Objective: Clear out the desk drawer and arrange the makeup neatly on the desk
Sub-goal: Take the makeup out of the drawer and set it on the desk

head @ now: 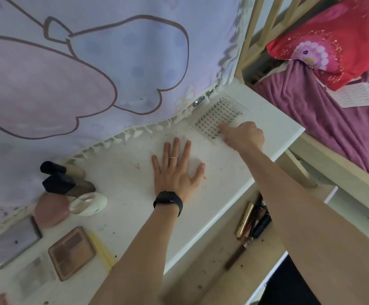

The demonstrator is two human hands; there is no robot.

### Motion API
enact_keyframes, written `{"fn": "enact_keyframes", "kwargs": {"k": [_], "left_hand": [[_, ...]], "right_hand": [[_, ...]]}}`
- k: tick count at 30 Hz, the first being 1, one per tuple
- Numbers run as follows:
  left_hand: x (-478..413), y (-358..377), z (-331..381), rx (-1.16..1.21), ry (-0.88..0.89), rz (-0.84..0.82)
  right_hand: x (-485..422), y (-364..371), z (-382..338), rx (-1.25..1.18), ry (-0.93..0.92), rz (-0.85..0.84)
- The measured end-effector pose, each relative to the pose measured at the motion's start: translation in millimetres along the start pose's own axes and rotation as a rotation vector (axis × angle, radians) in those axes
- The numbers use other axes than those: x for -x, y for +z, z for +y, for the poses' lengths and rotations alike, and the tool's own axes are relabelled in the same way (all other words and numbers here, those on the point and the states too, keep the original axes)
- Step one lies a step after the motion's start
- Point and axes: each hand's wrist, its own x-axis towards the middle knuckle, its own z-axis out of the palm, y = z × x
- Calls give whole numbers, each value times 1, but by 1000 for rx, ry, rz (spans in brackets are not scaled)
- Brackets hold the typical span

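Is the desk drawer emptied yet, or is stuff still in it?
Not empty. The drawer stands open, with a gold tube, a black tube and a brown pencil inside.

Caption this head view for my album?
Left hand flat on white desk, right hand touching white gridded case, makeup in drawer.

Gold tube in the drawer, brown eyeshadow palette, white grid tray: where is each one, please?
gold tube (pixel 244 220), head view, middle of its barrel.
brown eyeshadow palette (pixel 72 253), head view, centre of the pans.
white grid tray (pixel 218 113), head view, middle of its grid.
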Motion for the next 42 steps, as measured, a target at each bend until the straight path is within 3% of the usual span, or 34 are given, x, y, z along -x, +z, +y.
{"fn": "enact_keyframes", "kwargs": {"k": [6,10,13,15,19,23,25,27,30,36,42], "left_hand": [[-1,1,-1,-17,3,7],[0,1,-1,-25,28,0],[2,-2,0,-26,15,-49],[9,-6,5,19,25,11],[60,2,44,230,353,252],[133,45,89,282,657,177],[151,72,104,260,557,-50],[146,95,114,303,264,-323],[118,123,121,279,-24,-479],[86,149,134,71,50,-439],[79,136,119,-33,110,-510]], "right_hand": [[12,7,0,160,-72,32],[27,-13,16,-162,-108,-80],[53,-39,68,-357,-91,-43],[73,-51,117,-397,-49,5],[100,-56,205,-401,174,-70],[109,-38,244,-376,324,-141],[107,-32,250,-437,375,-159],[104,-27,250,-489,424,-187],[99,-19,249,-639,554,-203],[87,-8,245,-759,630,-178],[84,8,238,-400,458,-229]]}}
